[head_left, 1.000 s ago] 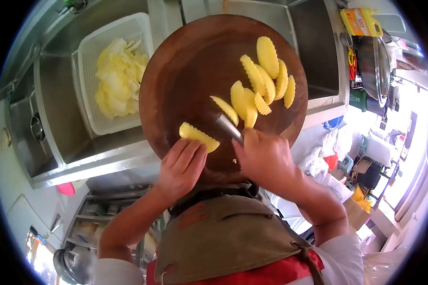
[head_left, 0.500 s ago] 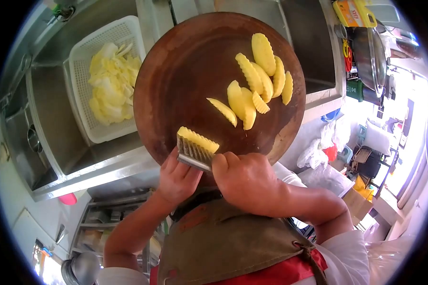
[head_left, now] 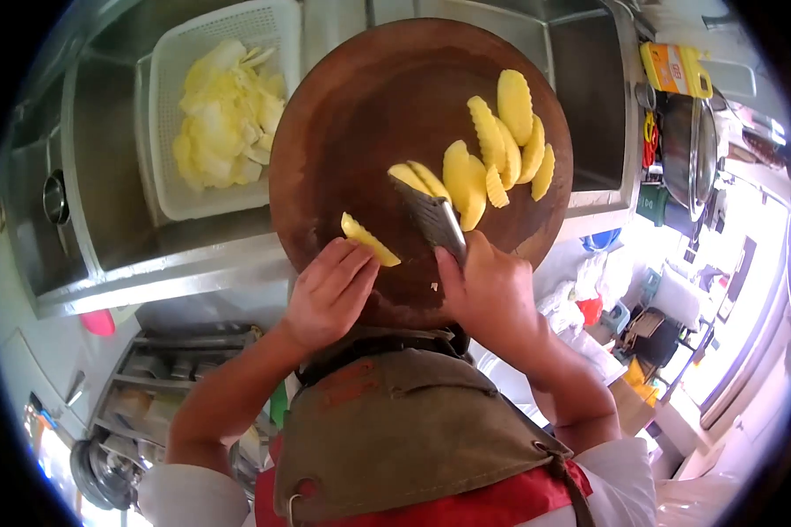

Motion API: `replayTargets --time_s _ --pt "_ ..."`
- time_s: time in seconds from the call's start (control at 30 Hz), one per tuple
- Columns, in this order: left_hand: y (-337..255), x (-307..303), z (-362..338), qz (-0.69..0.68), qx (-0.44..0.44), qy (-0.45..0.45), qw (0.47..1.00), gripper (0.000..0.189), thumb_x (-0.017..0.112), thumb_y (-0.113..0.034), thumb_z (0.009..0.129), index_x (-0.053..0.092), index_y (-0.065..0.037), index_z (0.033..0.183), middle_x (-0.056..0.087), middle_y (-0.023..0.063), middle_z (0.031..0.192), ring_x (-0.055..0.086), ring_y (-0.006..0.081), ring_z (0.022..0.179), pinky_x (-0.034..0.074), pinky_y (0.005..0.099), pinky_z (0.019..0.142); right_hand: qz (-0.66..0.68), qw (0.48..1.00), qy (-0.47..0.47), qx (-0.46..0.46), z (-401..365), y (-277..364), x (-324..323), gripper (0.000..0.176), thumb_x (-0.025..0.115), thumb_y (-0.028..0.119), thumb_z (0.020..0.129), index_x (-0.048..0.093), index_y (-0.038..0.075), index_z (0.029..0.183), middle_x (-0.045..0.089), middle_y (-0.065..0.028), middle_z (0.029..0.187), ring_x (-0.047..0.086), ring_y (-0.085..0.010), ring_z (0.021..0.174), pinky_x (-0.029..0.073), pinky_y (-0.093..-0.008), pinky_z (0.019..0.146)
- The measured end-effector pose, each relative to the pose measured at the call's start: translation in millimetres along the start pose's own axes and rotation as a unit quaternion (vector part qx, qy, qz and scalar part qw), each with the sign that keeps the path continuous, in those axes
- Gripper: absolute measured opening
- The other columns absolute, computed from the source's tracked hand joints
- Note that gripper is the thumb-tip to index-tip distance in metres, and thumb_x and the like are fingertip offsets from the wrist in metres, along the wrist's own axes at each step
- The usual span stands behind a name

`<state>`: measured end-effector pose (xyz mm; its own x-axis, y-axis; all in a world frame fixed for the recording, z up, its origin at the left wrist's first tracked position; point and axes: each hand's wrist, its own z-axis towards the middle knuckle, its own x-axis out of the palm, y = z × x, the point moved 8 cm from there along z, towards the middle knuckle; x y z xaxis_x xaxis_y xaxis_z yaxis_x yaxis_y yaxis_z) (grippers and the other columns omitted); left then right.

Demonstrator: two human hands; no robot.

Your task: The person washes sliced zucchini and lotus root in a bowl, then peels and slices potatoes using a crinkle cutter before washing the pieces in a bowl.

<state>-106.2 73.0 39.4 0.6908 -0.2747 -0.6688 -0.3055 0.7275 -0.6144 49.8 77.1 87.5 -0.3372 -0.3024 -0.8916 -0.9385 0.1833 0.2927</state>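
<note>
On a round wooden chopping board (head_left: 343,114), my left hand (head_left: 330,294) has its fingers closed on a yellow potato piece (head_left: 369,240) with a wavy cut face. My right hand (head_left: 492,281) grips a crinkle cutter (head_left: 432,215) by its metal spine, the ridged blade tilted and pointing away from me. Against the blade's far side lie potato slices (head_left: 422,178). Several crinkle-cut potato wedges (head_left: 514,110) are spread on the right half of the board. A tiny scrap sits near my right thumb.
A white perforated basket (head_left: 163,149) of pale yellow-white leaf pieces (head_left: 228,114) stands at the left, over a steel sink (head_left: 110,167). Another steel basin (head_left: 593,88) lies right of the board. A yellow jug (head_left: 677,70) and a pan (head_left: 687,158) are at far right.
My right hand has turned the cutter and moved it up toward the wedges. My left hand has left the cutter's end and now holds a separate potato piece on the board.
</note>
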Motion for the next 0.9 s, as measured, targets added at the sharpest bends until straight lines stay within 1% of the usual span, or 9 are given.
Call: replayTargets --time_s 0.07,0.1,0.2,0.23,0.53,0.67,0.73,0.83,0.9 --pt "0.2 -8.5 -7.0 -0.011 -0.004 -0.03 0.999 0.027 0.07 0.001 0.068 0.067 0.003 0.094 0.061 0.0137 0.1 0.06 0.0313 0.094 0.054 0.04 0.077 0.062 0.998 0.011 -0.012 -8.3 5.6 -8.4 0.027 0.064 0.02 0.087 0.05 0.002 0.074 0.055 -0.0177 0.055 0.057 -0.0405 0.05 0.046 -0.0469 0.046" --pt "-1.4 -11.8 -9.8 -0.02 -0.007 -0.045 0.999 0.027 0.07 0.002 0.067 0.066 0.003 0.093 0.062 0.0137 0.099 0.06 0.0311 0.093 0.054 0.0394 0.076 0.068 0.996 0.014 -0.056 -11.6 17.9 -10.0 0.025 0.064 0.018 0.086 0.05 0.002 0.074 0.054 -0.0189 0.056 0.056 -0.0415 0.051 0.045 -0.0476 0.046" --pt "-0.6 -12.2 -8.2 -0.028 -0.007 -0.051 0.998 0.028 0.07 0.0 0.063 0.066 0.003 0.09 0.062 0.0136 0.097 0.06 0.0301 0.091 0.054 0.0381 0.075 0.044 0.994 0.057 -0.078 -13.4 34.3 -0.1 0.025 0.064 0.018 0.087 0.049 0.002 0.074 0.055 -0.0195 0.057 0.057 -0.0404 0.051 0.045 -0.0473 0.045" --pt "-0.3 -11.8 -6.1 -0.031 -0.001 -0.053 0.998 0.029 0.068 -0.003 0.061 0.066 0.002 0.089 0.062 0.0138 0.097 0.06 0.03 0.091 0.053 0.0388 0.075 0.038 0.994 0.064 -0.083 -11.4 36.8 3.4 0.025 0.064 0.017 0.086 0.048 0.002 0.074 0.055 -0.0184 0.058 0.056 -0.0395 0.051 0.044 -0.047 0.044" --pt "4.0 -5.2 -2.2 -0.017 -0.006 -0.079 0.997 0.024 0.066 -0.008 0.063 0.064 0.0 0.086 0.061 0.0135 0.098 0.06 0.03 0.093 0.05 0.0404 0.077 -0.036 0.991 0.073 -0.11 -13.4 49.5 19.7 0.022 0.064 0.014 0.082 0.047 0.002 0.076 0.054 -0.0135 0.061 0.057 -0.0369 0.049 0.046 -0.046 0.043" --pt "7.8 -4.0 -5.9 -0.016 -0.012 -0.052 0.998 0.024 0.067 -0.008 0.063 0.064 0.0 0.085 0.06 0.0134 0.098 0.06 0.0306 0.092 0.05 0.0408 0.077 -0.05 0.987 0.066 -0.141 -8.3 52.8 35.5 0.022 0.065 0.014 0.081 0.047 0.001 0.076 0.054 -0.0118 0.06 0.058 -0.0341 0.048 0.048 -0.0448 0.044" --pt "6.4 -3.0 -8.4 -0.043 -0.029 -0.019 0.999 0.025 0.067 -0.008 0.063 0.065 0.0 0.086 0.06 0.0134 0.098 0.06 0.0308 0.091 0.05 0.0405 0.077 -0.08 0.985 0.067 -0.135 -6.9 51.4 43.3 0.023 0.064 0.015 0.082 0.047 0.001 0.075 0.055 -0.0117 0.06 0.059 -0.0337 0.048 0.048 -0.0446 0.045" --pt "3.3 -5.4 -1.3 -0.019 -0.018 -0.029 0.999 0.026 0.069 -0.005 0.066 0.065 0.001 0.091 0.06 0.0135 0.097 0.06 0.0303 0.09 0.05 0.039 0.075 -0.069 0.994 0.056 -0.059 -5.3 25.6 29.9 0.022 0.062 0.014 0.088 0.051 0.001 0.076 0.061 -0.0142 0.067 0.062 -0.0298 0.05 0.049 -0.0402 0.045" --pt "6.1 -4.8 0.2 0.002 -0.065 -0.022 0.998 0.028 0.07 -0.004 0.068 0.064 0.002 0.095 0.06 0.0135 0.097 0.06 0.0296 0.089 0.051 0.0377 0.075 0.077 0.996 -0.015 0.042 -9.8 -8.7 -4.7 0.018 0.061 0.014 0.091 0.055 0.0 0.081 0.064 -0.0125 0.071 0.063 -0.0247 0.052 0.049 -0.036 0.047"
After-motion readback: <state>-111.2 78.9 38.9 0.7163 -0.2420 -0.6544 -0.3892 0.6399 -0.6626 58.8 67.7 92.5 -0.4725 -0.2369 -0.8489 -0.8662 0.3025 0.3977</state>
